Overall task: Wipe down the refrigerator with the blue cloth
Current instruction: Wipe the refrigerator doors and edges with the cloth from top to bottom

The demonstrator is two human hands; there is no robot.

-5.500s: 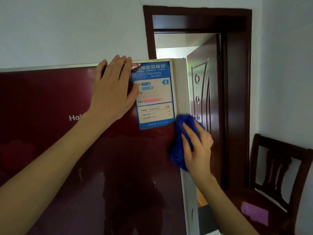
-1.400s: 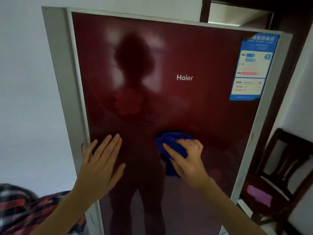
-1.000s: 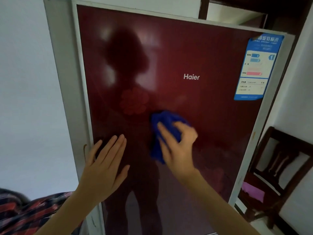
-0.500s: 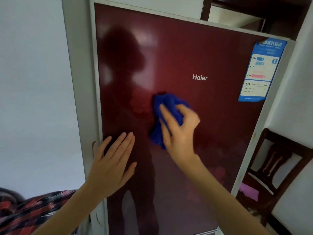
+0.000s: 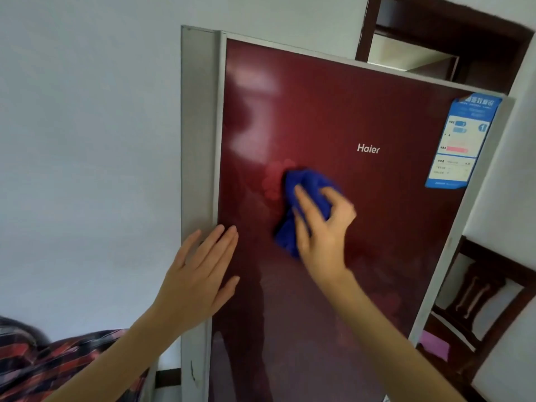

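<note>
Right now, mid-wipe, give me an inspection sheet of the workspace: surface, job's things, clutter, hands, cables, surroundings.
Surface: refrigerator door, glossy dark red, upright, showing reflections; grey side panel on its left.
Job's things: blue cloth, bunched, pressed on the door below and left of the Haier logo.
Clutter: energy label stuck at the door's upper right corner; pink item on the chair seat.
Hands: left hand flat with straight fingers across the door's left edge; right hand grips the cloth against the door.
Cables: nothing seen.
Surroundings: white wall left; dark doorframe upper right; wooden chair lower right; plaid fabric lower left.
</note>
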